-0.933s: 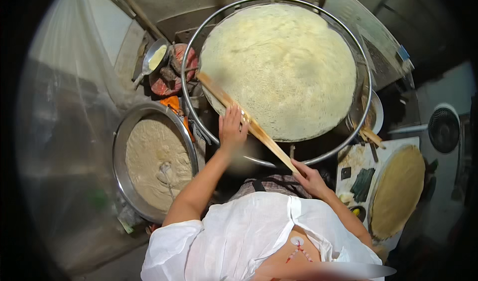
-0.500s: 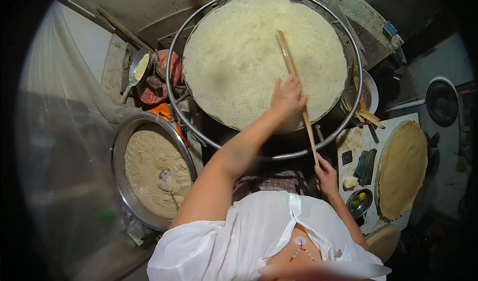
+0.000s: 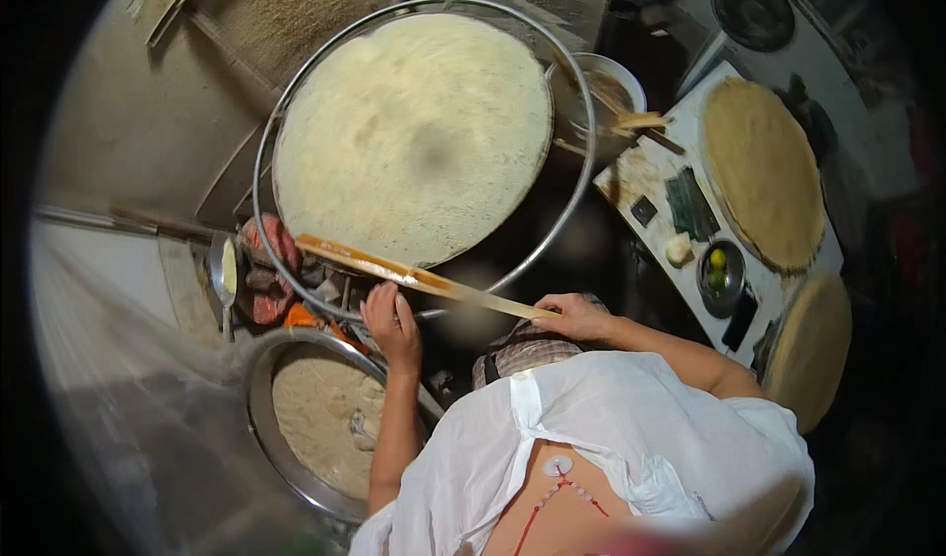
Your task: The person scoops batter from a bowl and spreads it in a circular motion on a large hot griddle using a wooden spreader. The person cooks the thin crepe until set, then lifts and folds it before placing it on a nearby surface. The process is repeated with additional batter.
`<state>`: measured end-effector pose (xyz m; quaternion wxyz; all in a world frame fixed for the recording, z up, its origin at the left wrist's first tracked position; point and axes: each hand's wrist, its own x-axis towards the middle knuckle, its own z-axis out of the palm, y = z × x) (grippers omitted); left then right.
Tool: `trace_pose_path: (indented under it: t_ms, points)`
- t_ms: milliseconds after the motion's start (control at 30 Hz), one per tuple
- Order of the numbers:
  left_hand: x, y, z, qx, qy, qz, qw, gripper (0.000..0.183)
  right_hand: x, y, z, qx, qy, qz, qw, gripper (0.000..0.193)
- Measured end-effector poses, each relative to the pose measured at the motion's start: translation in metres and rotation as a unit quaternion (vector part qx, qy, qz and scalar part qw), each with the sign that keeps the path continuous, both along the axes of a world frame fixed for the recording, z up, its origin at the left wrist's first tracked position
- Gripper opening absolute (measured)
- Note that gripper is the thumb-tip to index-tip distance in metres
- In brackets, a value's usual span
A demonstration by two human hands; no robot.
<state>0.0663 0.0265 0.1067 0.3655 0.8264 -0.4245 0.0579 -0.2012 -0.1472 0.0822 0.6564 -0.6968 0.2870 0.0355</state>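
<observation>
The right hand [image 3: 574, 318], curled closed, grips the wooden paddle [image 3: 471, 295].

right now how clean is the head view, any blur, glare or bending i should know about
Head view: fisheye darkness swallows the corners; head view again: a soft dark smudge dulls the pale round sheet, and a blurry patch overlaps the wooden strip near the right hand; same head view: the metal basin catches highlights, and a reddish blur sits at the lower edge.
</observation>
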Motion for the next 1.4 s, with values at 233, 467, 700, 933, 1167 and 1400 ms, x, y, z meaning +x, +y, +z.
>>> trace_pose_path:
  t_ms: [233,467,700,933,1167,1400]
  points:
    - [-0.092,0.017,-0.035,0.025,0.151,-0.162,0.975,0.029,0.002,0.002,-0.009,-0.019,-0.094,-0.333,0.938,0.03]
    - [-0.093,0.047,-0.057,0.155,0.231,-0.036,0.96,0.044,-0.014,-0.072,0.105,0.314,-0.165,-0.36,0.863,0.015]
    - [-0.104,0.021,-0.093,0.247,0.253,-0.052,0.934,0.05,-0.05,-0.227,0.06,0.383,-0.198,-0.357,0.829,0.047]
    - [-0.127,-0.007,-0.138,0.314,0.288,-0.053,0.903,0.045,-0.193,-0.322,-0.067,-0.252,0.305,-0.353,0.848,0.03]
    - [-0.147,0.057,-0.178,0.441,0.379,0.093,0.808,0.041,-0.26,-0.379,-0.115,-0.329,0.442,-0.323,0.769,0.063]
    - [-0.15,0.069,-0.172,0.457,0.416,0.093,0.781,0.04,-0.261,-0.411,-0.153,-0.445,0.437,-0.275,0.732,0.057]
